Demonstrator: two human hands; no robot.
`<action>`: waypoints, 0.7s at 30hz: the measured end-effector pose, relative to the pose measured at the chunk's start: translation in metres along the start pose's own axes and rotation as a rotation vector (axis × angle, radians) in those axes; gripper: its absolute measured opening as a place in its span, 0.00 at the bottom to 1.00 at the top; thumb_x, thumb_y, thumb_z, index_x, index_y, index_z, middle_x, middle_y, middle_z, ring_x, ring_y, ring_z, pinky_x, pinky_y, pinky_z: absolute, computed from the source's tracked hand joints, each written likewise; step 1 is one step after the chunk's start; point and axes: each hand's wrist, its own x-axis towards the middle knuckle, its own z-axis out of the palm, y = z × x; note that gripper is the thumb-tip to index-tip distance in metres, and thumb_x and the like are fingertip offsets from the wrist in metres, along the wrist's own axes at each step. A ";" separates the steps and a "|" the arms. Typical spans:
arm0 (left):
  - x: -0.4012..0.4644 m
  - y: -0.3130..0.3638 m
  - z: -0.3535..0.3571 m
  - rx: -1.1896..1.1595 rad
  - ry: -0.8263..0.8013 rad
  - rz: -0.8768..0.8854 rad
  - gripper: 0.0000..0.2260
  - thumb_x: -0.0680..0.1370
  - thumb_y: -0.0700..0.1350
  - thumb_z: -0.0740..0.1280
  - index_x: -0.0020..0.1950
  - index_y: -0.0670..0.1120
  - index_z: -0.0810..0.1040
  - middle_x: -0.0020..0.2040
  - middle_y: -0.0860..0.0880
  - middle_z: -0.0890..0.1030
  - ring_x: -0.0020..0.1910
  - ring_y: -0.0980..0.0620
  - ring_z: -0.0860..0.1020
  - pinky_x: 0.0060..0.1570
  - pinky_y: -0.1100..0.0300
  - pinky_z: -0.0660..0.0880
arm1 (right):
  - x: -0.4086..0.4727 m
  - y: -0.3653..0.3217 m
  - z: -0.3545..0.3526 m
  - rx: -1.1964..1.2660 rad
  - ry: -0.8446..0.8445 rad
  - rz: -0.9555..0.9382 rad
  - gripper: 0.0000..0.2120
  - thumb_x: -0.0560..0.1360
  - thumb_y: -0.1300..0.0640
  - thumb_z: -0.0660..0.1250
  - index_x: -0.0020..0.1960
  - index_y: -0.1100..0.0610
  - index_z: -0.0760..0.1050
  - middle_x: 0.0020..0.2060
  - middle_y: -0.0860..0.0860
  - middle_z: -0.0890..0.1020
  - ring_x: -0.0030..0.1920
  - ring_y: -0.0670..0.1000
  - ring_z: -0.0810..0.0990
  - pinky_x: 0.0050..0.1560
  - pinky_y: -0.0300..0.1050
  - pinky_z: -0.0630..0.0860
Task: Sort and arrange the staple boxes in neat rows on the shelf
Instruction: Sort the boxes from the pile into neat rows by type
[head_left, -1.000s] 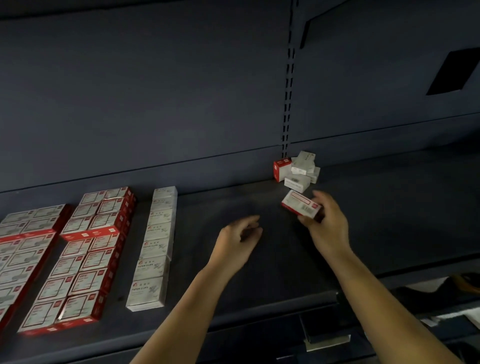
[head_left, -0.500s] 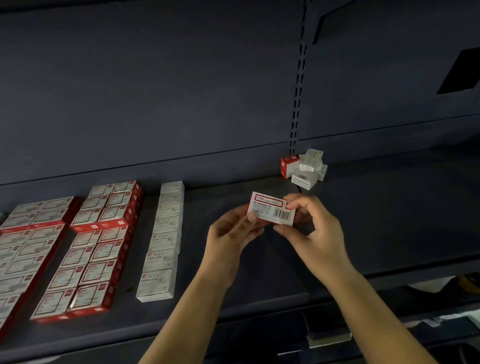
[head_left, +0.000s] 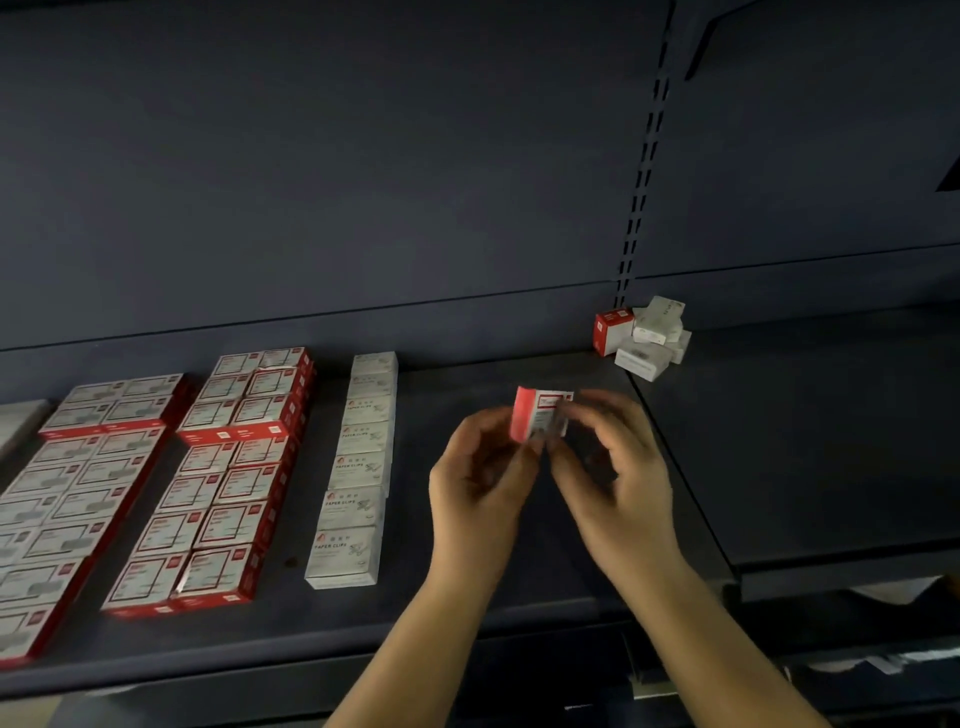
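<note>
Both your hands, left and right, pinch one red staple box; rows stand arranged, but a loose pile remains unsorted.

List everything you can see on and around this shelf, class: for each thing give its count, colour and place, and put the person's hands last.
Red and white boxes in rows: many, exact count unclear, laid flat on the left of the shelf.
White paper clip boxes: about seven, one single row just right of the red ones.
Loose pile of boxes: one red, several white, jumbled at the back of the shelf by the slotted upright.
Held box: one, red and white, blurred, above the shelf between both hands.
Shelf: one, dark grey, with a dark back panel.
Left hand: grips the held box from the left.
Right hand: grips the held box from the right.
</note>
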 end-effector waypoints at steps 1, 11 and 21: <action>-0.001 -0.003 0.000 0.107 0.008 0.066 0.09 0.71 0.42 0.71 0.51 0.47 0.78 0.45 0.48 0.82 0.46 0.54 0.81 0.46 0.63 0.77 | -0.001 -0.007 0.001 0.081 -0.040 0.077 0.14 0.70 0.47 0.65 0.53 0.52 0.77 0.52 0.47 0.77 0.48 0.43 0.79 0.43 0.30 0.74; 0.007 -0.012 -0.010 0.584 -0.023 0.505 0.15 0.72 0.44 0.67 0.58 0.49 0.74 0.55 0.53 0.73 0.54 0.53 0.74 0.53 0.65 0.71 | 0.006 -0.012 0.002 0.781 -0.030 0.492 0.20 0.61 0.45 0.77 0.47 0.58 0.83 0.44 0.56 0.84 0.47 0.54 0.83 0.42 0.40 0.78; 0.001 0.005 -0.023 -0.067 0.089 -0.152 0.14 0.71 0.43 0.68 0.56 0.46 0.78 0.50 0.53 0.84 0.52 0.56 0.81 0.49 0.66 0.75 | 0.006 -0.019 0.007 0.876 -0.030 0.599 0.08 0.61 0.53 0.71 0.39 0.53 0.84 0.41 0.55 0.85 0.46 0.54 0.83 0.38 0.41 0.79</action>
